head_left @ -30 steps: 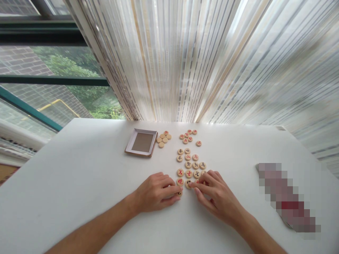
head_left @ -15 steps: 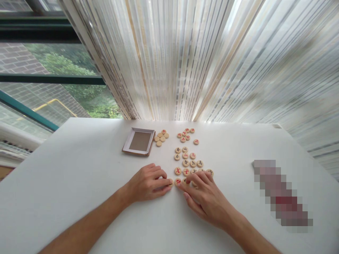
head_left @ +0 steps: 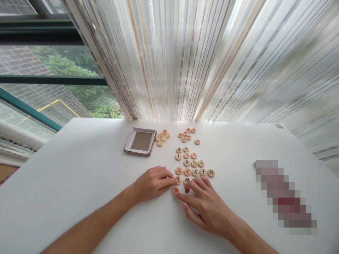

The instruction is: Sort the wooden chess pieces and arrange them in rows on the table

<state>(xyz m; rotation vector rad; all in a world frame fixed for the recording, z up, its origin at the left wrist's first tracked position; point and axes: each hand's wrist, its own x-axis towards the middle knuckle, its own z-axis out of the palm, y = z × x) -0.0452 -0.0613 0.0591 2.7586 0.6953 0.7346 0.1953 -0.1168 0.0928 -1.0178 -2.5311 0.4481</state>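
Observation:
Round wooden chess discs with red or black characters lie in rows [head_left: 191, 163] at the table's middle. My left hand [head_left: 153, 183] rests palm down with curled fingers, its fingertips touching a disc [head_left: 178, 180] at the row's left end. My right hand [head_left: 203, 204] lies beside it, fingers spread. Its forefinger touches a red-marked disc [head_left: 175, 190] set apart below the rows, and other fingers lie on discs nearby.
Farther back lie a shallow cardboard box lid [head_left: 140, 141], a cluster of blank-faced discs [head_left: 162, 137] and a cluster of red-marked discs [head_left: 187, 134]. A blurred-out object [head_left: 284, 195] lies at the right. A striped curtain hangs behind the white table [head_left: 79, 176].
My right hand has drawn back toward me, dragging a red-marked disc below the rows. The row of discs above it now lies uncovered. My left hand has barely moved.

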